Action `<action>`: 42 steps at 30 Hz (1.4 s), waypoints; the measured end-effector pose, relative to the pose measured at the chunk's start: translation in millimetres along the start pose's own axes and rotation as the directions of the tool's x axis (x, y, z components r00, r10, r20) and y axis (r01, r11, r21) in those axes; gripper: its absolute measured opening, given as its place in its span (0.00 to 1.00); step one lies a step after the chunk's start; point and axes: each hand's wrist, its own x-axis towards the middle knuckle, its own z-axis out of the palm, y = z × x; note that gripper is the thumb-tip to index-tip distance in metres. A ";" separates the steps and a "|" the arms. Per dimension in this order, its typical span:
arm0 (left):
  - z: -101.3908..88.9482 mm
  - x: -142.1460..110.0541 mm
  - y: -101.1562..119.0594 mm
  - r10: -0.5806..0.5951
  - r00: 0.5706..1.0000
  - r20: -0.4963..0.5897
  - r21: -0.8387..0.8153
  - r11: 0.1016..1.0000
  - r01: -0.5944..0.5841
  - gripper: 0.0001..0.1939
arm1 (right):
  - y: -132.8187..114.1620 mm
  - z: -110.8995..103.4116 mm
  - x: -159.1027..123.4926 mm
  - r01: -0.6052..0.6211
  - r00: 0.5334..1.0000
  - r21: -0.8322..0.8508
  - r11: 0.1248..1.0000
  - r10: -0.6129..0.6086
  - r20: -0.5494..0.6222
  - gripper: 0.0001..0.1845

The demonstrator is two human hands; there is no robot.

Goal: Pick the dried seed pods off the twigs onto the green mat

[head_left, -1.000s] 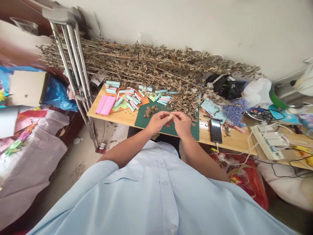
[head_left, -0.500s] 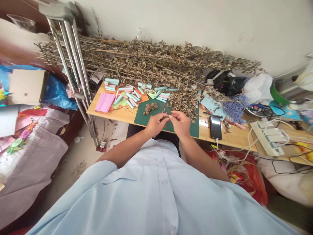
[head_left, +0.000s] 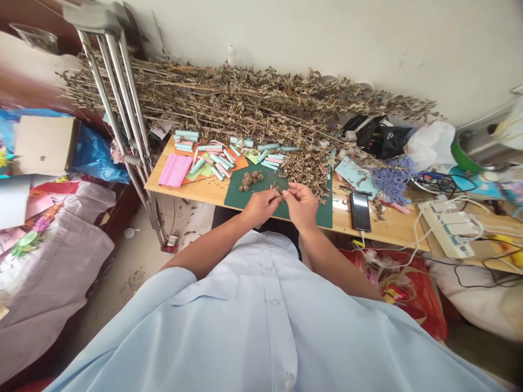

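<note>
My left hand (head_left: 261,206) and my right hand (head_left: 303,204) meet over the dark green cutting mat (head_left: 327,215), fingertips pinched together on a small clump of dried leaves (head_left: 277,190). A little heap of rolled dried-leaf balls (head_left: 250,180) lies on the mat just beyond my left hand. Loose dried leaves (head_left: 307,173) are piled beyond my right hand. Both forearms reach out from my light blue shirt.
Long dried leafy stalks (head_left: 245,103) fill the back of the wooden table (head_left: 192,190). Rolled coloured papers (head_left: 216,158), a pink sheet (head_left: 175,170), a phone (head_left: 360,211), a power strip (head_left: 447,231) and cables lie around. Metal crutches (head_left: 122,109) lean at the left edge.
Both hands have shifted slightly away from me over the mat, still pinched together; a clump of dried leaves now shows between the fingertips. The view has tilted a little.
</note>
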 end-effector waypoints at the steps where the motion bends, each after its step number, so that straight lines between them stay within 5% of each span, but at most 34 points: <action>1: -0.1 0.1 0.0 0.002 1.000 0.003 -0.002 1.000 -0.002 0.11 | 0.2 0.3 0.2 -0.005 1.000 0.009 1.000 0.005 -0.006 0.19; 13: 0.7 4.0 -6.0 0.020 0.999 0.035 0.050 0.999 -0.022 0.11 | 5.5 1.8 -2.5 0.012 0.999 0.006 1.000 -0.012 -0.045 0.18; 20: 1.1 1.3 -6.8 -0.139 0.989 0.047 -0.107 0.984 0.143 0.15 | 0.3 -8.6 11.8 0.029 0.991 0.024 0.999 -0.025 -0.128 0.16; 22: 2.2 0.7 -6.2 -0.252 0.961 0.115 -0.268 0.924 0.274 0.16 | 2.2 -10.5 14.7 0.004 0.993 0.043 0.999 0.001 -0.120 0.17; 26: 6.9 4.7 -11.9 -0.382 0.887 0.259 -0.587 0.667 0.459 0.14 | 7.5 -9.4 15.3 -0.032 0.997 0.119 0.992 0.039 -0.064 0.19; 29: 8.9 14.5 -23.8 -0.461 0.872 0.162 -0.704 0.565 0.430 0.10 | 8.5 -6.9 15.5 -0.041 0.999 0.157 0.987 0.045 -0.022 0.19; 33: 5.9 32.6 -41.9 -0.519 0.852 0.074 -0.582 0.671 0.459 0.08 | 7.0 -3.7 18.9 -0.035 0.999 0.136 0.990 0.035 0.003 0.19; 38: 0.8 45.7 -53.9 -0.414 0.909 0.052 -0.180 0.891 0.417 0.11 | 8.2 -2.5 22.7 -0.027 1.000 0.118 0.993 0.026 0.011 0.20; 42: -0.5 46.4 -54.9 -0.339 0.939 0.061 -0.009 0.940 0.340 0.16 | 12.7 -5.1 23.4 -0.030 1.000 0.107 0.994 0.030 0.007 0.19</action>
